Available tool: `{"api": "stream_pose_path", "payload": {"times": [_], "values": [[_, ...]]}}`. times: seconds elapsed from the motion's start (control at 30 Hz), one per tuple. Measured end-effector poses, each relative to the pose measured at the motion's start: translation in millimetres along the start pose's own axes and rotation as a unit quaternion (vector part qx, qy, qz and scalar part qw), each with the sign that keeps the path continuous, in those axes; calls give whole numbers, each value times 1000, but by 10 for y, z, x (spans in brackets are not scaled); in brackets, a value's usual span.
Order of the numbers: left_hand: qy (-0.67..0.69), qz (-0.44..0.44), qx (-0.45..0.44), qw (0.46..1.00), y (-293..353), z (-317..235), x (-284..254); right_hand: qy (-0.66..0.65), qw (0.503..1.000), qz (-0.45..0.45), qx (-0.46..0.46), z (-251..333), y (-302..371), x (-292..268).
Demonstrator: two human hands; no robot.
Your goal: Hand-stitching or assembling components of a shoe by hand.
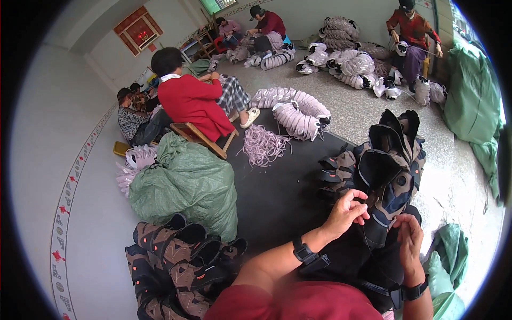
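My left hand (348,214) is raised over my lap, with thumb and fingers curled into a pinch. A thin dark line, possibly thread, runs down near its fingertips; what the pinch holds is too small to make out. On the other side my right hand (409,239) has its fingers bent together, their tips partly hidden. Between the hands lies a dark shoe upper (377,226), its toe toward me. Just beyond it rises a bunch of brown and black shoe uppers (394,154), openings upward. Black bands circle both my wrists.
More brown uppers (184,266) are heaped at my left, before a green sack (184,184). Pale laces (265,145) lie on the dark mat, near bundled pale uppers (301,114). A person in red (192,101) sits ahead; others work farther back. Green sacks (472,96) stand at right.
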State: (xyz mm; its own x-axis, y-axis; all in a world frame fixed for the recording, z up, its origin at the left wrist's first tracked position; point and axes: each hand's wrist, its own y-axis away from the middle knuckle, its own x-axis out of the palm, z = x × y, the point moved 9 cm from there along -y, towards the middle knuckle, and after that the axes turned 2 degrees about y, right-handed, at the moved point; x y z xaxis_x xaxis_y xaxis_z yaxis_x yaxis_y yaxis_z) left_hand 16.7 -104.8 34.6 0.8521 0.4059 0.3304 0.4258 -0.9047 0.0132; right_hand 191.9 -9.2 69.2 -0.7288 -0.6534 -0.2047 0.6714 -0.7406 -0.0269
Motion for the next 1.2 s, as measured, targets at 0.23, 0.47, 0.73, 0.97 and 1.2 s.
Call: {"api": "stream_pose_path", "payload": {"times": [0.23, 0.47, 0.73, 0.97, 1.2], "values": [[-126, 159, -22, 979, 106, -68, 561, -48, 998, 36, 3, 78, -119, 159], [-120, 139, 21, 983, 133, -73, 565, -76, 995, 63, 7, 5, -176, 281], [-87, 112, -9, 990, 16, -8, 451, -47, 996, 74, 3, -6, -233, 281], [-100, 112, -6, 989, 34, -28, 421, -96, 992, 70, 30, -74, -243, 253], [-40, 122, -69, 989, -9, 211, 489, -63, 996, 58, 32, -166, -238, 194]]}}
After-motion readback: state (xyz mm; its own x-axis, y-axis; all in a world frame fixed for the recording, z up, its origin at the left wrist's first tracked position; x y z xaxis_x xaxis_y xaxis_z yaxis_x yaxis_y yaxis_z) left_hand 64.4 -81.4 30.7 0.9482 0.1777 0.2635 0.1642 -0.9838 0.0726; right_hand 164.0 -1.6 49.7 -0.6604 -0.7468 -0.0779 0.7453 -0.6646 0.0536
